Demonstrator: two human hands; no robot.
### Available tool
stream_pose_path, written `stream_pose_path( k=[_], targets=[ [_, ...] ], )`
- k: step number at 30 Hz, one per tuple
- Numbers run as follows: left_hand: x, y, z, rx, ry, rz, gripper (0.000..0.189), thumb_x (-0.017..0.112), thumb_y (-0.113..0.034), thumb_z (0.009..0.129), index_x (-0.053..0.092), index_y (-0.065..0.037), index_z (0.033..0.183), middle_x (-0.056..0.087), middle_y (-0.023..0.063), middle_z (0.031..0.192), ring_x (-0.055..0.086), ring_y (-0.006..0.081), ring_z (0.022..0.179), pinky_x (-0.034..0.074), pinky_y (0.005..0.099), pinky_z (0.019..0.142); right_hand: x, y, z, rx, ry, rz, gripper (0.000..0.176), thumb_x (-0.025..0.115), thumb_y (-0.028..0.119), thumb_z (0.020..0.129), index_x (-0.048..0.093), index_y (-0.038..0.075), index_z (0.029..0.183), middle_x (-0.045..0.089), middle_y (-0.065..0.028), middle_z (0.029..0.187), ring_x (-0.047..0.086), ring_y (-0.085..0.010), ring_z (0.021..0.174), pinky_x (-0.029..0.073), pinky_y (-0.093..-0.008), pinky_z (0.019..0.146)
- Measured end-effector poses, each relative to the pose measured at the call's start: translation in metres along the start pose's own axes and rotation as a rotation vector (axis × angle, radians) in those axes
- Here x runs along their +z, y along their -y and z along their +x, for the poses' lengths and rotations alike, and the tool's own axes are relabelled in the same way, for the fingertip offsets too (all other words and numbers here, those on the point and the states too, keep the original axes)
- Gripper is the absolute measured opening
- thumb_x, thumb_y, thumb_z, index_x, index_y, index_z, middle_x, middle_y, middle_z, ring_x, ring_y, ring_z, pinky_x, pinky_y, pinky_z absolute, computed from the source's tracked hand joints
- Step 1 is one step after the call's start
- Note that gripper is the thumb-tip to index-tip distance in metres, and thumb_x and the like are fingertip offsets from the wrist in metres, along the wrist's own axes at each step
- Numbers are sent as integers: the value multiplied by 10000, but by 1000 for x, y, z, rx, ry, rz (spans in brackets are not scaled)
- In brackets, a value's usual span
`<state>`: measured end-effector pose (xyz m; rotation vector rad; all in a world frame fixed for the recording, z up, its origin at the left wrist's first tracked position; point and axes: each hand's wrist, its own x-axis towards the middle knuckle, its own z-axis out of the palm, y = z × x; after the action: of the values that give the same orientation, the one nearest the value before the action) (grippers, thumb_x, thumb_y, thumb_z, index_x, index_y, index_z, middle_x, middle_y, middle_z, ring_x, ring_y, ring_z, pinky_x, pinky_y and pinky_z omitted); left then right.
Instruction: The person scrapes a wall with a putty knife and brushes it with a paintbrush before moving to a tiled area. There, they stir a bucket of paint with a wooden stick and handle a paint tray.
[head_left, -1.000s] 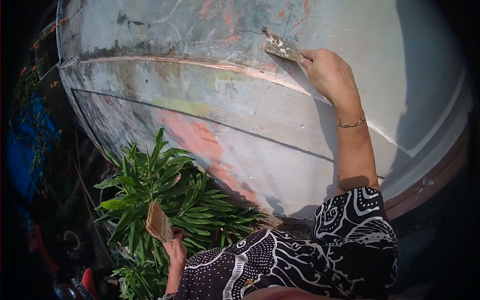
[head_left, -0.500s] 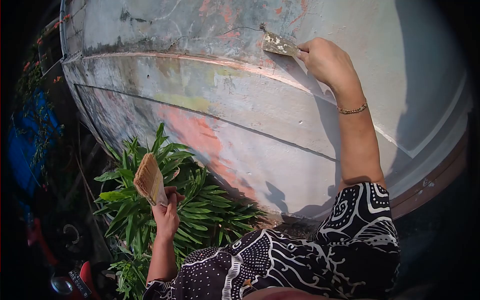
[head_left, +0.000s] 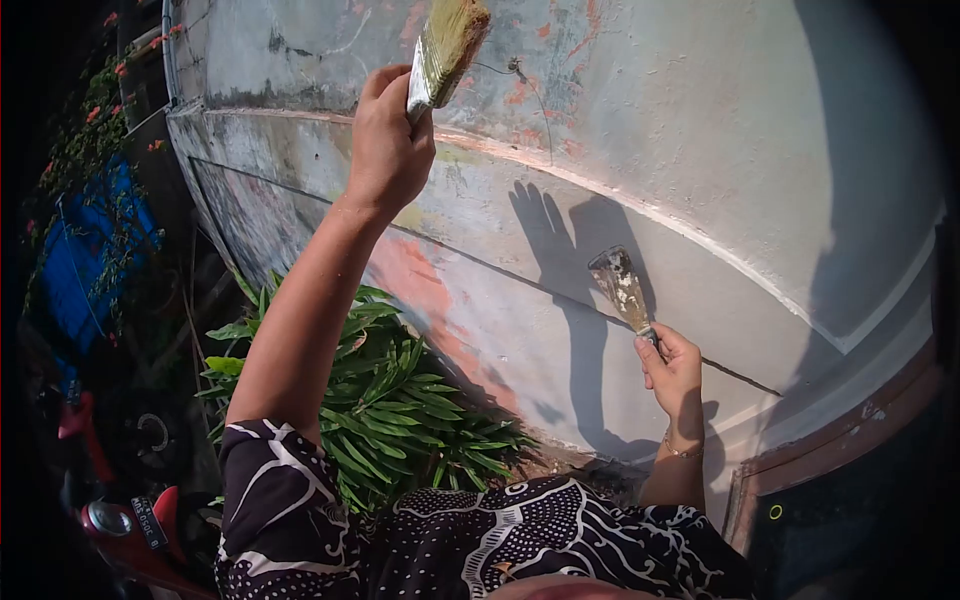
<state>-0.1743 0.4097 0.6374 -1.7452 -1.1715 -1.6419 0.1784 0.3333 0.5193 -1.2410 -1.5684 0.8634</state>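
Note:
My left hand [head_left: 390, 145] is raised high before the wall [head_left: 700, 150], its fingers closed round a wide paintbrush [head_left: 447, 52] with tan bristles pointing up. Lower down on the right, my right hand [head_left: 672, 370] grips the handle of a scraper [head_left: 620, 282], whose flat blade is crusted with pale paint and points up and left. The wall has worn grey paint with pinkish-orange patches. A thin dark strand [head_left: 516, 66] sticks out of it, right of the brush.
A leafy green plant [head_left: 400, 420] grows at the foot of the wall. On the left are a red motorcycle [head_left: 130, 530] and a blue tarp [head_left: 100, 260]. A ledge [head_left: 640, 205] runs across the wall, and a brown frame [head_left: 830, 440] borders a dark opening lower right.
My left hand has lifted the paintbrush from above the plant up to the upper wall. My right hand has drawn the scraper down from beside the dark strand.

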Motion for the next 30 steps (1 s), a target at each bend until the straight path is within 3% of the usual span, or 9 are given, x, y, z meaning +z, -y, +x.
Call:
stream_pose_path(
  k=[7,11,15,19,20,23,24,28,30],
  targets=[
    [72,14,31,205,-30,121,338,521,49,674,554,10,1008,562,199,1042,524,368,971,430,407,859,-63,-56,-54,234,41,-110,202,582,98,839,594,-33,992,499,31,596,401,-24,452,319,-187,395],
    [74,-3,28,-54,110,509,138,524,-58,726,581,-34,850,611,152,891,568,358,866,433,393,843,-91,-78,-66,254,26,-79,195,587,95,831,597,-34,976,496,30,588,413,-26,462,337,-193,399],
    [91,-19,11,-299,100,464,136,542,-149,745,579,-34,807,611,178,803,587,369,792,449,430,750,-108,-89,-67,251,105,-80,185,588,95,830,598,-33,964,494,31,591,415,-25,461,341,-189,399],
    [122,-17,-1,-592,-33,151,224,526,-191,801,593,23,806,593,242,744,582,393,785,435,449,698,-108,-96,-64,274,185,-51,182,597,94,825,594,-34,953,509,25,617,434,-28,493,356,-192,430],
    [128,-17,-1,-622,-38,84,238,507,-184,804,592,25,882,580,160,637,582,301,597,440,394,553,-110,-96,-62,279,198,-48,182,602,95,823,592,-34,949,513,23,627,441,-31,510,362,-194,448],
    [134,-34,6,-1152,-131,-472,210,513,-156,786,587,34,835,484,85,543,495,229,439,364,389,383,-111,-114,-54,12,-9,-112,171,610,95,818,583,-34,925,527,9,662,454,-53,580,376,-212,521],
    [134,-40,8,-1194,-163,-519,189,527,-153,779,583,26,809,403,31,521,414,170,371,276,355,297,-115,-108,-49,-65,-103,-197,147,616,102,815,564,-23,874,516,-1,677,441,-73,614,371,-230,558],
    [136,-29,10,-1238,-52,-435,200,514,-148,793,584,39,807,445,66,523,445,193,372,310,370,292,-132,-85,-24,-308,-288,-259,142,565,98,866,489,11,784,407,50,604,361,-10,542,292,-176,483],
    [133,-17,13,-1211,30,-358,200,511,-135,788,582,51,774,516,117,529,483,231,360,354,387,289,-144,-93,-17,-172,-312,-179,129,577,88,852,496,6,792,440,23,658,386,-41,603,326,-205,543]
  ],
)
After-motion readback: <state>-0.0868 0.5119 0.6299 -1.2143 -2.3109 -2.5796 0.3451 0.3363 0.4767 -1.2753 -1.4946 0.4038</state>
